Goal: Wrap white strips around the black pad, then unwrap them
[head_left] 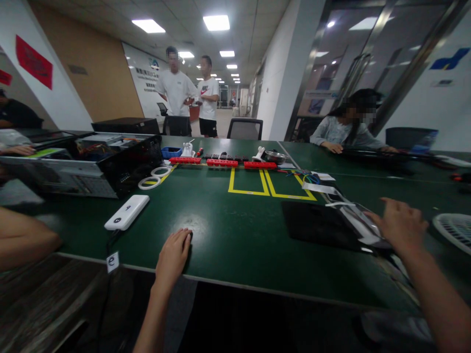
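My left hand (173,252) rests palm down near the table's front edge, its fingers laid on the green tabletop (228,245). A small dark patch shows at its fingertips; I cannot make out whether it is shadow or a thing. Over on the right, my right hand (403,225) is slightly blurred, thumb apart from loosely bent fingers, with nothing visible in it. Close to that thumb lie clear plastic wrapping and white strips (355,220). A flat black panel (316,223) lies to their left. Left of my left hand is a white power bank (127,212) with a black cable.
An opened computer case (110,166) stands at left beside white cable rings (149,183). Red strips (222,163), a blue tray (171,152) and a metal bowl (275,157) line the back. Yellow tape (248,192) marks rectangles. A white basket (454,230) sits right. Several people are around.
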A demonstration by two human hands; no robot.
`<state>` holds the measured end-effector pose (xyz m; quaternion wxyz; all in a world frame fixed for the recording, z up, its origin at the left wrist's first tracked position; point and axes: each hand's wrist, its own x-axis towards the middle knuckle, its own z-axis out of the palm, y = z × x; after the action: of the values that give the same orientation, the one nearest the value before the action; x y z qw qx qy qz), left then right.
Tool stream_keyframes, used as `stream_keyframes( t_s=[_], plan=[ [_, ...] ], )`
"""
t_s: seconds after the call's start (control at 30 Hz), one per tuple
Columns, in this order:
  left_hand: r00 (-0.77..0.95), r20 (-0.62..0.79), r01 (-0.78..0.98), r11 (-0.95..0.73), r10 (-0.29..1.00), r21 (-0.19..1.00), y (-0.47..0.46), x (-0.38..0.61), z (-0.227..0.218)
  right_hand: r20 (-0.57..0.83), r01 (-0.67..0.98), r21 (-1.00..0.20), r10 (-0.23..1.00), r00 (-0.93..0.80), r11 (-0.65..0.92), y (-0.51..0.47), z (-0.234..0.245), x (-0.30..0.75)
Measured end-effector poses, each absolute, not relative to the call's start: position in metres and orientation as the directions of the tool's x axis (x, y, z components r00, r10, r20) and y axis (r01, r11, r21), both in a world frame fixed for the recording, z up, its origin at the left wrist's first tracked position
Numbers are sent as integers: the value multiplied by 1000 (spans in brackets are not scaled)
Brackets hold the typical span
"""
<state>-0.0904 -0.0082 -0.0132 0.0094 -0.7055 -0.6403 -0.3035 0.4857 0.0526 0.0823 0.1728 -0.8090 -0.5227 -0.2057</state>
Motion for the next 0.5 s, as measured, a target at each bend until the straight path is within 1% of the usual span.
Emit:
stream_keyframes(
  t_s=[0.03,0.07,0.1,0.17,0.2,0.23,0.3,0.4,0.5],
  plan=[
    [-4,441,909,-180,897,375,-8,-91,-14,552,934,-4,778,299,-356,53,79,481],
    [-5,442,909,-180,897,375,-8,-91,-14,553,960,33,805,215,-278,54,74,475],
    [-5,442,909,-180,897,376,-8,-91,-14,513,985,45,850,120,-166,57,68,467],
    [-5,441,908,-180,898,378,-8,-91,-14,359,997,28,930,-79,74,65,54,450],
    [-5,442,908,-181,897,378,-8,-91,-14,279,988,20,948,-154,155,69,46,441],
    [-5,443,909,-181,896,376,-8,-91,-14,220,980,26,955,-197,196,72,39,432],
    [-5,449,912,-180,893,370,-8,-90,-13,188,976,84,959,-212,199,76,28,417],
    [-3,455,918,-178,891,354,-9,-89,-13,226,965,187,948,-223,183,74,24,398],
    [13,447,931,-174,894,321,-7,-88,-13,179,956,211,953,-244,205,67,29,375]
  ],
)
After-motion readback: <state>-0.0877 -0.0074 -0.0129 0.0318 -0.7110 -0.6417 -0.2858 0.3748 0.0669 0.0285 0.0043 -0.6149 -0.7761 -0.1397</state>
